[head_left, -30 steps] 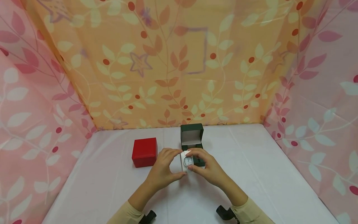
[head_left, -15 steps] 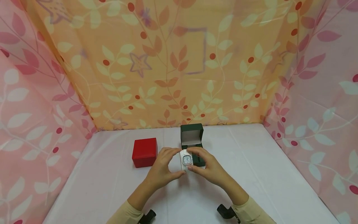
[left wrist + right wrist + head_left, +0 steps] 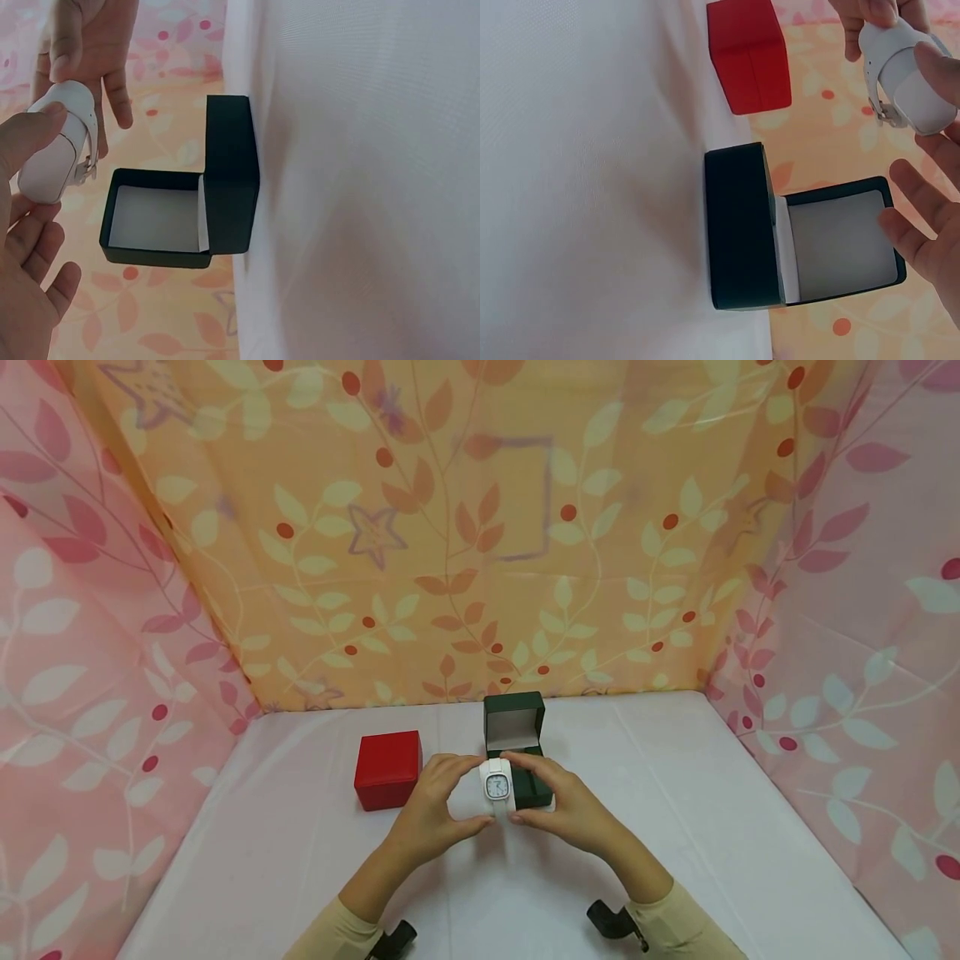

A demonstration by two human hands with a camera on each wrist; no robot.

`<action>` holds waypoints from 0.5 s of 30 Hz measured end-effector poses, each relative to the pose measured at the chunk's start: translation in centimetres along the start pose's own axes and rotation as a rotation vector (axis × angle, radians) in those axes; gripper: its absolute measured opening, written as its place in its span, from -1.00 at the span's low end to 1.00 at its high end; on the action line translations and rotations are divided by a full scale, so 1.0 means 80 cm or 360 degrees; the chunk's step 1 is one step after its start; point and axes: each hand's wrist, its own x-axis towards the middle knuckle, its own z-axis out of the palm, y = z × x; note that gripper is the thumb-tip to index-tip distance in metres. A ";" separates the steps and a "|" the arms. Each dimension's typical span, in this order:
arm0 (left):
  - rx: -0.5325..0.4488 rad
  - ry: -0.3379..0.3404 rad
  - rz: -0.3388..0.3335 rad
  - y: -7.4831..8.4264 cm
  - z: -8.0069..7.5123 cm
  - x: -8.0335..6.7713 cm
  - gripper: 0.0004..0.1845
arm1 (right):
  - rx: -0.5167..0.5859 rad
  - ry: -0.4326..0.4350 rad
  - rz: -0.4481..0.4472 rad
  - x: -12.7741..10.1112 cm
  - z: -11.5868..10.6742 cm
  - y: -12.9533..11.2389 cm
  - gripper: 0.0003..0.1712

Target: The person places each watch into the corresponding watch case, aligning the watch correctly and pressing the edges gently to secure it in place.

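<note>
A white wristwatch (image 3: 497, 786), its square dial facing up, is strapped round a white watch cushion (image 3: 45, 169) above the table. My left hand (image 3: 427, 810) pinches the cushion's left end between thumb and fingers. At the opposite end, my right hand (image 3: 573, 814) grips it the same way, thumb on the near side and fingers on the far side. The strap's buckle (image 3: 885, 112) shows under the cushion in the right wrist view. Just behind the hands stands a dark green watch box (image 3: 742, 225), lid raised and pale inside; the right fingers partly cover it in the head view.
A closed red box (image 3: 387, 768) stands left of the green one, close to my left hand. The white tablecloth (image 3: 675, 810) spreads under everything. Patterned curtains (image 3: 480, 568) enclose the back and both sides.
The watch and cushion have shifted slightly left and turned so the dial sits more squarely between the hands. My right fingers have moved from beside the dial to the cushion's right edge.
</note>
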 end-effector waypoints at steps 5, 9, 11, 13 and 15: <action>-0.0002 -0.0019 0.0023 0.000 -0.001 0.000 -0.12 | -0.0051 0.0021 -0.0019 -0.001 -0.002 0.002 -0.06; 0.0010 -0.0010 0.0038 0.000 0.000 0.000 -0.11 | -0.0095 0.0042 -0.0037 -0.001 -0.002 0.005 -0.06; 0.0013 -0.0001 0.0048 0.000 0.000 0.000 -0.10 | -0.0119 0.0047 -0.0050 -0.001 -0.002 0.006 -0.06; 0.0017 0.0003 0.0043 0.001 0.001 0.000 -0.10 | -0.0139 0.0050 -0.0055 -0.001 -0.003 0.008 -0.06; 0.0021 0.0006 0.0042 0.001 0.001 0.000 -0.09 | -0.0156 0.0056 -0.0053 -0.002 -0.003 0.008 -0.07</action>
